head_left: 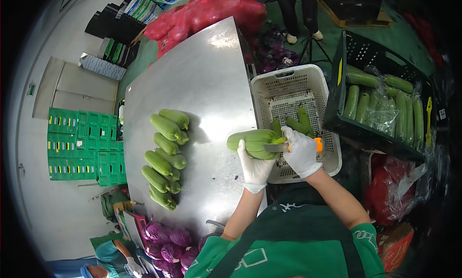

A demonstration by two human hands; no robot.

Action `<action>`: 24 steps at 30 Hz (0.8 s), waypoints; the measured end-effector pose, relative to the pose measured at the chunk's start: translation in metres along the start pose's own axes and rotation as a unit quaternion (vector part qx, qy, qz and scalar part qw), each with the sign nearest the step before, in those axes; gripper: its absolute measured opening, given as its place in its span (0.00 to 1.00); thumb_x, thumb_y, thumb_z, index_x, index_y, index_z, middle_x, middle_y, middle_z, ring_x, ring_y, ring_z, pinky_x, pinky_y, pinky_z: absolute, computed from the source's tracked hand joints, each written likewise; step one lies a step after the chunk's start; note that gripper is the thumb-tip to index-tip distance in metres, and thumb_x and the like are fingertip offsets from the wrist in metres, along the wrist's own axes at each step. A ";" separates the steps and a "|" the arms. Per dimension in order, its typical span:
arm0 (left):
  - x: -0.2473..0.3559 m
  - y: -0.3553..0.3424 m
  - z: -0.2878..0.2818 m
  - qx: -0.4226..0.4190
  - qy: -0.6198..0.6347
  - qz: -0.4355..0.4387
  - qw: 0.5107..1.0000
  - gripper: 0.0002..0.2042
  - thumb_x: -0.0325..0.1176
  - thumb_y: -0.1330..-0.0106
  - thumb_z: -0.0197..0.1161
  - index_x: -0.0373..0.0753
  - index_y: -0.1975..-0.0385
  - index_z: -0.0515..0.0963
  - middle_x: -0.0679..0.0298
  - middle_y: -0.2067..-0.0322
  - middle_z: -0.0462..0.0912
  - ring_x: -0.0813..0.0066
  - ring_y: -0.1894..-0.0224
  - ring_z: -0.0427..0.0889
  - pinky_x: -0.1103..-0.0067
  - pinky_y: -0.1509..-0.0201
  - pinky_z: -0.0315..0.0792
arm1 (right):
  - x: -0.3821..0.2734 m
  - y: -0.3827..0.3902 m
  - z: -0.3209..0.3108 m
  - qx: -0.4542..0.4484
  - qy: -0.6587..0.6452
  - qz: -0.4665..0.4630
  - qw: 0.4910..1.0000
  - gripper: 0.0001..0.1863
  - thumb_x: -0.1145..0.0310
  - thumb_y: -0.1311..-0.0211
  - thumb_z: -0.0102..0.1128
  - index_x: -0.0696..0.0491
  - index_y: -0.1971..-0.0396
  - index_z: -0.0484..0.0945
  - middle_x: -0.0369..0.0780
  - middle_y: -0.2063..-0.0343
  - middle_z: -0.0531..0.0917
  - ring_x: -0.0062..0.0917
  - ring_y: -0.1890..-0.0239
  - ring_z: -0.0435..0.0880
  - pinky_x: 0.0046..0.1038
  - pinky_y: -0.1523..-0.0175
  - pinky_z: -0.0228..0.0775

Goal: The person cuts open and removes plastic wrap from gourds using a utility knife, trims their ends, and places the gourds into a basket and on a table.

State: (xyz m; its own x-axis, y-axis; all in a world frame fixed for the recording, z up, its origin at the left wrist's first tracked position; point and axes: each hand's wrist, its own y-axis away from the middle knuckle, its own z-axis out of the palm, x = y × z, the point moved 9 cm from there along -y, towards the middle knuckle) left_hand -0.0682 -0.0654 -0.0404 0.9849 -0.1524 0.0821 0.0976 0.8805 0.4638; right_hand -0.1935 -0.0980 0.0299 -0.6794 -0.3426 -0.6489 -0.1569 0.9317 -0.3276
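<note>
remotely i logged a plump green gourd (251,139) held left-to-right over the grey metal table edge (246,85), white-gloved left hand (257,168) clasping it, white-gloved right hand (301,154), nearer its stem, clenched on an orange-handled knife (275,147).

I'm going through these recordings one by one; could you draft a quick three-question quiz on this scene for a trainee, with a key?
1. Short answer: Which hand holds the knife?
2. True or false: The left hand holds a green gourd.
3. Fill in the blank: Beside the white crate, green vegetables in clear plastic lie in the ____ crate.

Key:
1. The right hand, with its blade against the gourd.
2. True.
3. Dark.
</note>
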 end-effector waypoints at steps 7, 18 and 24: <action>0.022 0.022 -0.010 0.080 -0.064 0.071 0.992 0.29 0.51 0.36 0.58 0.39 0.42 0.62 0.53 0.47 0.69 0.53 0.43 0.68 0.55 0.38 0.64 | 0.022 0.019 0.028 0.013 -0.068 0.051 0.996 0.15 0.71 0.51 0.57 0.49 0.60 0.78 0.43 0.77 0.80 0.40 0.72 0.80 0.38 0.66 0.72; 0.191 0.076 0.031 0.129 -0.414 0.325 0.840 0.23 0.33 0.40 0.65 0.36 0.46 0.67 0.61 0.55 0.75 0.71 0.52 0.75 0.73 0.47 0.72 | 0.158 0.135 0.138 -0.243 -0.306 0.423 0.818 0.08 0.69 0.36 0.55 0.54 0.59 0.78 0.34 0.79 0.76 0.15 0.84 0.72 0.22 0.78 0.62; 0.413 0.109 0.019 0.391 -0.543 0.385 0.635 0.41 0.45 0.52 0.73 0.26 0.44 0.59 0.48 0.56 0.76 0.61 0.57 0.81 0.70 0.54 0.78 | 0.197 0.166 0.104 -0.247 -0.246 0.473 0.809 0.08 0.64 0.33 0.53 0.52 0.65 0.76 0.32 0.87 0.72 0.16 0.88 0.68 0.22 0.83 0.57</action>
State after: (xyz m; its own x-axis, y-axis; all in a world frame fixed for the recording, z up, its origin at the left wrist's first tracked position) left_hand 0.3470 -0.0405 0.0609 -0.0233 -0.4050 0.9140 -0.8732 0.4534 0.1786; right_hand -0.2784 -0.0238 -0.2237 -0.3140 0.6594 -0.6831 -0.0844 0.6972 0.7119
